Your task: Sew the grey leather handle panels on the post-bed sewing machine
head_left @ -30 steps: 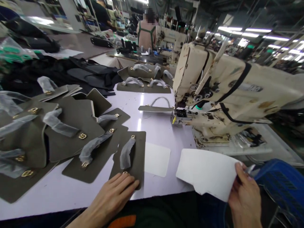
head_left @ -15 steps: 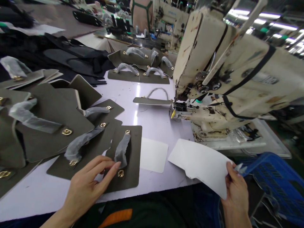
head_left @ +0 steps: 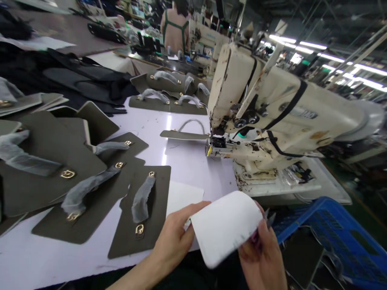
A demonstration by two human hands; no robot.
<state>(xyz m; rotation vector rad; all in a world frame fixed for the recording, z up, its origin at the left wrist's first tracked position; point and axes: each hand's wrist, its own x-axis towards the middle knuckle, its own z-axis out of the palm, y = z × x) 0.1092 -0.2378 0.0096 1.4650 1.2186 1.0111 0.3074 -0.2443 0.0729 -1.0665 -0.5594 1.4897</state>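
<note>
My right hand [head_left: 262,254] grips a curved white panel [head_left: 225,225] by its right edge at the table's front; small snips poke out between its fingers. My left hand [head_left: 175,237] pinches the same white panel at its left edge. Just to the left lies an olive leather panel [head_left: 142,209] with a wrapped handle and gold rings. A second white panel [head_left: 181,195] lies flat under my left hand's fingers. A cream sewing machine [head_left: 266,117] stands behind, with an olive piece [head_left: 184,135] under its foot.
Several more olive panels with wrapped handles [head_left: 60,169] overlap at the left and more lie at the back [head_left: 169,96]. Black material [head_left: 87,80] is piled far left. A blue crate [head_left: 326,237] sits at lower right. A person [head_left: 175,32] works in the background.
My left hand left the olive panel and moved right to take the white panel's left edge. My right hand brought the white panel leftward and closer, now bent into a curve.
</note>
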